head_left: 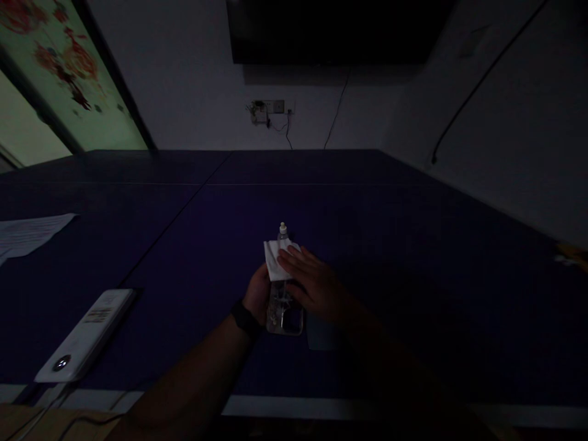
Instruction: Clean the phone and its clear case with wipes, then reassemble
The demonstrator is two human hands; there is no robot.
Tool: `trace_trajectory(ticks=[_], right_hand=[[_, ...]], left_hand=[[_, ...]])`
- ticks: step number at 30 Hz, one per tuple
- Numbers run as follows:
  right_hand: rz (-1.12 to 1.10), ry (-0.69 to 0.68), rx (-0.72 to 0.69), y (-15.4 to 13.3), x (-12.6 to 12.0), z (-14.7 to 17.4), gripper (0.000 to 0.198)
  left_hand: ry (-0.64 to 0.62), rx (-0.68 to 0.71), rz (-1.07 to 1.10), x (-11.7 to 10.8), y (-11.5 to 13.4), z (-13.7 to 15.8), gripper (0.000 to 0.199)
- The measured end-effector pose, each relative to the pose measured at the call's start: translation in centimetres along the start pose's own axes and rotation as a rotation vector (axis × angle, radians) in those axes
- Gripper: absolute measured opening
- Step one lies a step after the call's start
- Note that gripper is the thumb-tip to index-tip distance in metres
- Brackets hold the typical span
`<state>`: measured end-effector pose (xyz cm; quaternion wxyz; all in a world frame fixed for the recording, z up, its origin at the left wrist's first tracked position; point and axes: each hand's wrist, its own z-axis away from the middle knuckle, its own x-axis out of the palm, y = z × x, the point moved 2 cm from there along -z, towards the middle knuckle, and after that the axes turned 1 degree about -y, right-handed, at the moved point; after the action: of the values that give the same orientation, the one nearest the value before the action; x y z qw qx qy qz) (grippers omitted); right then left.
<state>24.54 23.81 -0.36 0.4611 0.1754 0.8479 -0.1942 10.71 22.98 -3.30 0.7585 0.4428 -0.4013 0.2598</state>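
Note:
In dim light my left hand (258, 293), with a dark watch on its wrist, grips the left side of a clear patterned phone case (278, 309). The case has a large camera cutout at its near end. A folded white tissue (274, 262) covers the far part of the case. Across it lies my right hand (315, 282), fingers fairly straight, pressing the tissue against the case. Just beyond the tissue stands a small clear bottle (283, 231) with a white tip, its lower part hidden. Under my right wrist a flat bluish thing (320, 335) shows in part.
A white power bank (87, 337) with cables lies at the left on the dark blue table (184, 257). Farther left are printed paper sheets (32, 236). Wall sockets (271, 107) and a dark screen (340, 30) are at the back. Walls border the table's far and right sides.

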Motion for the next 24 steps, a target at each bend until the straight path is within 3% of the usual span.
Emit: trace_trajectory(ticks=[4, 8, 14, 18, 21, 24], right_hand=[[0.015, -0.038, -0.008, -0.5, 0.2, -0.1, 0.072], [-0.015, -0.070, -0.091, -0.6, 0.1, 0.0, 0.064], [0.026, 0.070, 0.122, 0.9, 0.1, 0.3, 0.063], [-0.022, 0.027, 0.062, 0.4, 0.3, 0.2, 0.066], [-0.072, 0.007, -0.006, 0.3, 0.1, 0.2, 0.057], [-0.055, 0.055, 0.044, 0.6, -0.1, 0.2, 0.051]], left_hand=[[-0.049, 0.022, 0.039, -0.2, -0.3, -0.2, 0.050], [-0.017, 0.088, 0.094, -0.3, 0.4, -0.3, 0.054], [-0.102, 0.170, 0.049, 0.7, 1.5, -0.1, 0.052], [-0.047, 0.120, 0.034, 0.6, 1.3, -0.3, 0.054], [-0.018, 0.178, 0.051, 0.5, 1.6, -0.3, 0.055], [0.000, 0.198, 0.082, 0.6, 1.9, -0.2, 0.053]])
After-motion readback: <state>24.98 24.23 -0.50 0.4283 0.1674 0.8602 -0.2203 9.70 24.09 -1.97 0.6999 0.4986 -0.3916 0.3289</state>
